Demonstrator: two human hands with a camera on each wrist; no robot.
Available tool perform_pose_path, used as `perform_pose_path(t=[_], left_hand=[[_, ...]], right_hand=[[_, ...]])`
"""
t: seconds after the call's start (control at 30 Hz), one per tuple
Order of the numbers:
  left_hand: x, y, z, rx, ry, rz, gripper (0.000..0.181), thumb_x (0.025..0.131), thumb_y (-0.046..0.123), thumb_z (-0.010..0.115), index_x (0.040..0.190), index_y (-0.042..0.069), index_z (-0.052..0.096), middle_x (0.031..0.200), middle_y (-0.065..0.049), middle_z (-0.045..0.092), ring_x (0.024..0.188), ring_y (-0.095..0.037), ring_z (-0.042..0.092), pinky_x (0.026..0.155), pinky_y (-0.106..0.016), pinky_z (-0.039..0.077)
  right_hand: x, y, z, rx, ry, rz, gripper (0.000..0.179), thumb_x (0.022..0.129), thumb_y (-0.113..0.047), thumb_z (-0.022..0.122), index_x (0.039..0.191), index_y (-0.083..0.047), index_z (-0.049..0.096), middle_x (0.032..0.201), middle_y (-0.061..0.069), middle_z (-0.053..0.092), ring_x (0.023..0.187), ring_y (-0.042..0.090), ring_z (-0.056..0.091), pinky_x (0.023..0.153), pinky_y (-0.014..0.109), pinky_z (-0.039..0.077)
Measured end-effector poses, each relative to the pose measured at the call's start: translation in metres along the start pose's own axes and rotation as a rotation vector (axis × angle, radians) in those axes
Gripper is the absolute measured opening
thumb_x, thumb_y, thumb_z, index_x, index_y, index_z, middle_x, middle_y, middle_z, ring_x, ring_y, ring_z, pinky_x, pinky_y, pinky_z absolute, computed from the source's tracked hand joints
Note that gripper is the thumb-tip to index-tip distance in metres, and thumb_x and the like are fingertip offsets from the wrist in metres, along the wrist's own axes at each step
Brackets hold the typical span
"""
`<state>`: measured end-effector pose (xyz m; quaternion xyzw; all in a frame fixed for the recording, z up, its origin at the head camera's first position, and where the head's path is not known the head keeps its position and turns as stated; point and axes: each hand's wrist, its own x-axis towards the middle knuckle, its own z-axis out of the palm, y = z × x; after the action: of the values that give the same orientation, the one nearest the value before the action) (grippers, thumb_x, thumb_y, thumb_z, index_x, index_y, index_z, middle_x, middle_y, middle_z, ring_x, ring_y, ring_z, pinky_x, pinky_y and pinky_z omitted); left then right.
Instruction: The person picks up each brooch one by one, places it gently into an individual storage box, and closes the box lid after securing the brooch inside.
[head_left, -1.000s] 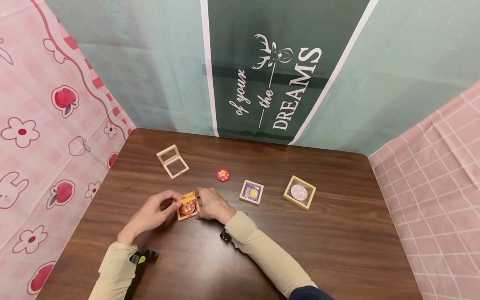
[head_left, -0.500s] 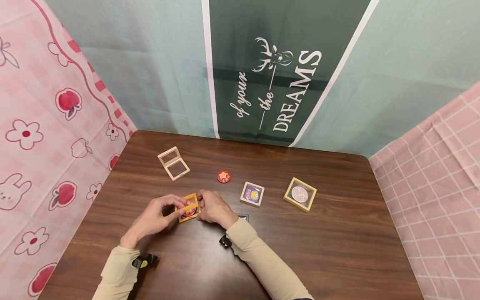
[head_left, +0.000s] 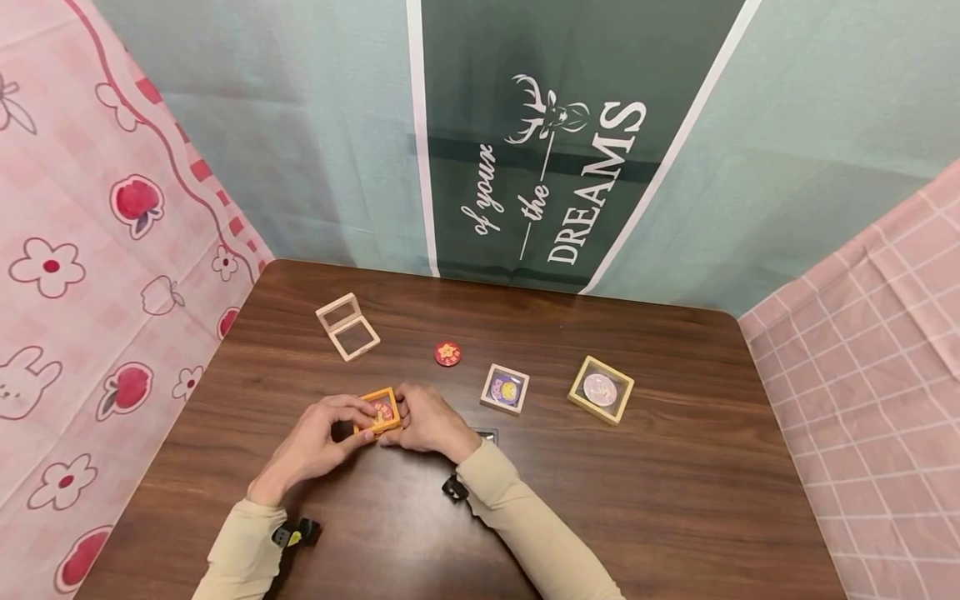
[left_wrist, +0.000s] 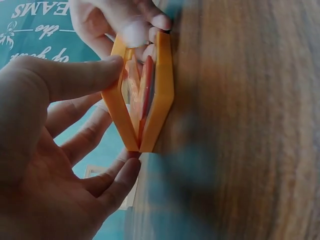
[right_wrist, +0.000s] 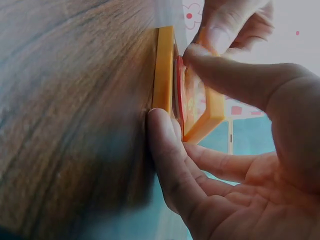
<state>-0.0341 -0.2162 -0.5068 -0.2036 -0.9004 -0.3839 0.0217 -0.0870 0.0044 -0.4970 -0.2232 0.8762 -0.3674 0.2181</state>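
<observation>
Both hands hold a small orange hinged display case (head_left: 397,407) at the left middle of the wooden table. In the left wrist view its two halves form a narrow V, with a red round badge (left_wrist: 146,92) between the clear films. My left hand (head_left: 318,440) grips the lid half, thumb on its outer edge and fingers behind it. The fingers of my right hand (head_left: 431,421) hold the case from the right side. In the right wrist view the lower half stands close on the table, a right fingertip at its side and the thumb near the badge.
An unfolded beige case (head_left: 352,337) lies at the back left. A loose red badge (head_left: 447,353) is behind the hands. To the right lie a whitish case (head_left: 504,388) with a purple badge and a yellow case (head_left: 600,389). The right wrist partly hides a dark case (head_left: 489,435).
The orange lid has swung down toward me over the red badge, guided by my left hand. My right fingers have shifted slightly toward the case's near side. The other cases stay put.
</observation>
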Motion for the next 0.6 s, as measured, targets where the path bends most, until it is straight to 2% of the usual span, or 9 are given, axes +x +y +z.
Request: perform_pose_path(t=[0.17, 0.37, 0.6], left_hand=[[-0.0012, 0.0008, 0.0021, 0.030, -0.001, 0.010, 0.015, 0.086, 0.008, 0.089, 0.087, 0.021, 0.082, 0.113, 0.000, 0.076, 0.108, -0.024, 0.069, 0.096, -0.049, 0.051], [-0.0034, -0.0001, 0.0063, 0.054, 0.001, 0.023, 0.016, 0.083, 0.005, 0.090, 0.088, 0.020, 0.084, 0.114, -0.002, 0.074, 0.111, -0.029, 0.066, 0.098, -0.049, 0.048], [-0.0025, -0.0018, 0.0077, 0.046, -0.010, -0.002, 0.015, 0.083, 0.005, 0.090, 0.087, 0.018, 0.084, 0.116, -0.001, 0.074, 0.113, -0.028, 0.066, 0.099, -0.050, 0.049]], right_hand=[[-0.0011, -0.0003, -0.0007, 0.019, 0.007, 0.036, 0.044, 0.087, -0.038, 0.090, 0.113, -0.009, 0.070, 0.080, -0.007, 0.067, 0.065, 0.001, 0.059, 0.061, 0.019, 0.047], [0.0017, 0.0027, 0.0009, 0.015, 0.008, 0.034, 0.035, 0.090, -0.033, 0.088, 0.110, -0.011, 0.071, 0.076, -0.008, 0.066, 0.062, 0.002, 0.057, 0.058, 0.020, 0.046], [0.0034, 0.0052, 0.0012, 0.021, 0.011, 0.035, 0.034, 0.089, -0.032, 0.089, 0.108, -0.011, 0.071, 0.074, -0.008, 0.064, 0.060, 0.003, 0.056, 0.057, 0.020, 0.045]])
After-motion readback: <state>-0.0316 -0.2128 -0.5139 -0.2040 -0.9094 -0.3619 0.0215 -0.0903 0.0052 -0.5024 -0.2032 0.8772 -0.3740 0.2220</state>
